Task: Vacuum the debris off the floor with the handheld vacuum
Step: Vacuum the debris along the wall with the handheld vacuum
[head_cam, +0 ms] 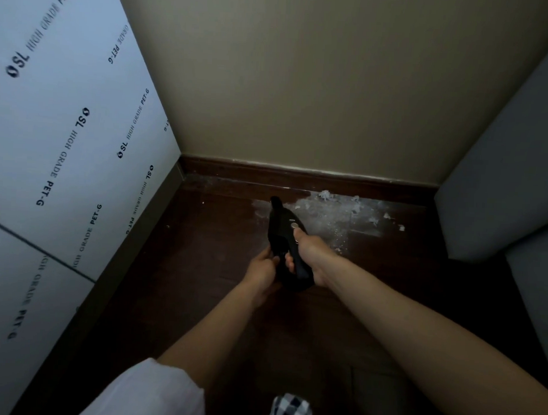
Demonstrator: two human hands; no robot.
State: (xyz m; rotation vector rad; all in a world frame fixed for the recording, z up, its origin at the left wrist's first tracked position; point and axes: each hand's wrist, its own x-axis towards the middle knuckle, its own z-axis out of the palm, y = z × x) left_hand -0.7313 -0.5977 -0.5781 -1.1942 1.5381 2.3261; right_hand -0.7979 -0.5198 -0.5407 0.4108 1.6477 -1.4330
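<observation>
Vacuum (285, 238) black, held low over dark floor (203, 251), nozzle at left edge of white debris (338, 209) by skirting. Right hand (311, 255) grasps handle; left hand (264, 266) steadies body. Advice: sweep nozzle rightward slowly, close along skirting.

- Working zone: a narrow strip of dark floor (208, 267), bounded on three sides.
- Left boundary: film-covered panel (67, 138), leaning in over the floor edge.
- Far boundary: beige wall (302, 84) with a dark skirting board (298, 174) at its foot.
- Right boundary: grey upholstered block (500, 184), reaching close to the far wall.
- Open passage: floor centre, from the near side to the skirting.
- Occupied: handheld vacuum (284, 235) mid-floor, its nozzle near the skirting; debris (344, 209) just right of it.
</observation>
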